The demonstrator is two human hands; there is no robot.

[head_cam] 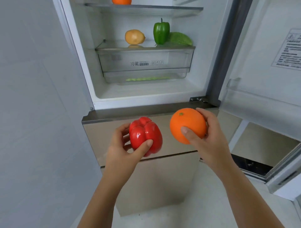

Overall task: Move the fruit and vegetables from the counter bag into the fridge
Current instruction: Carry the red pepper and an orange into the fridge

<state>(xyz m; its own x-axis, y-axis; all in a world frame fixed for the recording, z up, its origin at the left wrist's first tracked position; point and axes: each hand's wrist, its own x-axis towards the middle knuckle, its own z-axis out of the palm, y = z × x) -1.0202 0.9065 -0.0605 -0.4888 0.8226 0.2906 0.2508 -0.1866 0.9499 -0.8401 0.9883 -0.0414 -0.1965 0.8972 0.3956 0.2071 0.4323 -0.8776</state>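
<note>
My left hand [121,146] grips a shiny red bell pepper [145,135], thumb across its front. My right hand [210,136] holds an orange [187,125], thumb on its lower front and fingers behind it. Both are held in front of the fridge's closed lower drawers, below the open upper compartment. Inside, on the glass shelf [145,47] over the crisper, sit a potato [134,37], an upright green bell pepper [161,31] and a bumpy green vegetable [180,38]. Another orange [121,1] shows at the top edge on a higher shelf. The counter bag is out of view.
The fridge door [267,61] stands open to the right, with a label on its inner side. A clear crisper drawer [145,62] sits under the shelf, with something green beneath it. A white tiled wall [32,97] borders the left. Beige lower drawer fronts [162,179] are closed.
</note>
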